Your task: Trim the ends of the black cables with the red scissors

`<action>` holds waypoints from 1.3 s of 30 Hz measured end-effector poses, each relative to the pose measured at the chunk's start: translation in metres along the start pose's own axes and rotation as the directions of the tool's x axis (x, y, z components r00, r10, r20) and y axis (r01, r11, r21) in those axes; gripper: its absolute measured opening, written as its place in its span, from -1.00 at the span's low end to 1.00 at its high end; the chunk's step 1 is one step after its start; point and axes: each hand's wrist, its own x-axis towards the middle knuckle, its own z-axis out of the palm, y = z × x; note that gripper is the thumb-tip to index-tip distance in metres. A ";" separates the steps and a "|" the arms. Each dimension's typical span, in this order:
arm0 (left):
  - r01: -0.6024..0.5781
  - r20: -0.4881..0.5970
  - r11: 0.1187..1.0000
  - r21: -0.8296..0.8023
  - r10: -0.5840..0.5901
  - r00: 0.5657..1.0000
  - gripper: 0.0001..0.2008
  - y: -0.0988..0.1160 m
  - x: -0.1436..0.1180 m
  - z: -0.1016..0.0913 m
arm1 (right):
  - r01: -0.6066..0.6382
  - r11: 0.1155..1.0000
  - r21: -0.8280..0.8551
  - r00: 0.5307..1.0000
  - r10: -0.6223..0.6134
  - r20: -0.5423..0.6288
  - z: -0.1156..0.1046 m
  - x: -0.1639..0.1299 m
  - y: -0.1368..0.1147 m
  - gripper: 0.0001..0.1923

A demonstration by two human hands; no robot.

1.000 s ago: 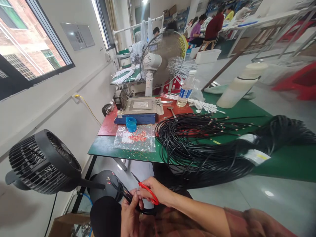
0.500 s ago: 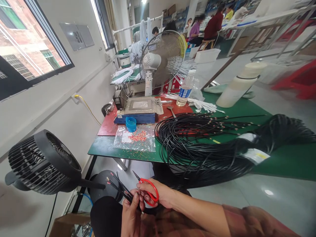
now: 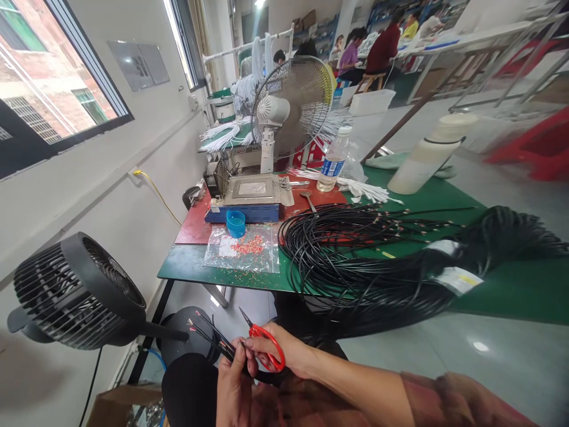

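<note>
Low in front of my body, my left hand [image 3: 235, 373] is closed around several black cables [image 3: 214, 335], whose stripped ends show reddish and pale wire tips pointing up and left. My right hand [image 3: 278, 350] holds red-handled scissors [image 3: 267, 347], with the dark pointed blades aimed up and left. The fingers of my right hand meet those of my left at the cables, and the exact contact between them is hidden. Beyond my hands, a large bundle of black cables [image 3: 377, 290] lies along the table and hangs over its front edge.
On the green table [image 3: 511, 296] are a clear bag with red scraps [image 3: 249, 244], a blue cup [image 3: 235, 224], a blue-based heating device [image 3: 242, 212], a drink bottle [image 3: 332, 166] and a white flask [image 3: 429, 157]. A black fan [image 3: 84, 290] stands left. People sit farther back.
Both hands and the cables have shifted slightly left. The scissors stay in my right hand, their blades still pointing up and left.
</note>
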 end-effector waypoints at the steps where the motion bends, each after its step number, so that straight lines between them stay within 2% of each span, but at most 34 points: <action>1: 0.002 -0.006 1.000 -0.002 -0.002 1.000 -0.83 0.000 0.000 -0.001 | 0.008 1.000 -0.002 1.000 -0.008 0.006 0.001 0.000 0.001 -0.52; 8: -0.046 0.029 0.989 0.141 0.042 0.999 -0.82 -0.001 0.000 -0.002 | -0.006 0.998 -0.064 0.995 -0.001 -0.104 -0.002 0.000 -0.009 -0.48; 12: -0.055 0.054 0.980 0.189 0.046 0.998 -0.77 -0.002 0.000 -0.001 | -0.024 0.994 -0.110 0.998 0.018 -0.060 -0.005 0.002 -0.012 -0.51; 21: -0.033 0.011 0.994 0.106 0.032 0.999 -0.81 -0.004 0.001 0.002 | 0.071 0.994 -0.083 0.997 -0.072 -0.012 -0.002 0.003 0.004 -0.52; 28: -0.016 0.055 0.990 0.143 0.009 0.998 -0.81 -0.003 0.005 -0.009 | -0.105 0.988 -0.110 0.994 0.107 0.012 -0.010 0.007 -0.008 -0.49; 35: -0.008 0.063 0.988 0.156 -0.002 0.998 -0.81 -0.004 0.004 -0.012 | -0.085 0.991 -0.107 0.996 0.087 0.017 -0.008 0.005 -0.006 -0.55; 39: -0.040 0.076 0.980 0.195 0.025 0.997 -0.82 -0.006 0.004 -0.013 | -0.015 0.990 -0.143 0.999 0.011 -0.033 -0.004 0.004 -0.006 -0.56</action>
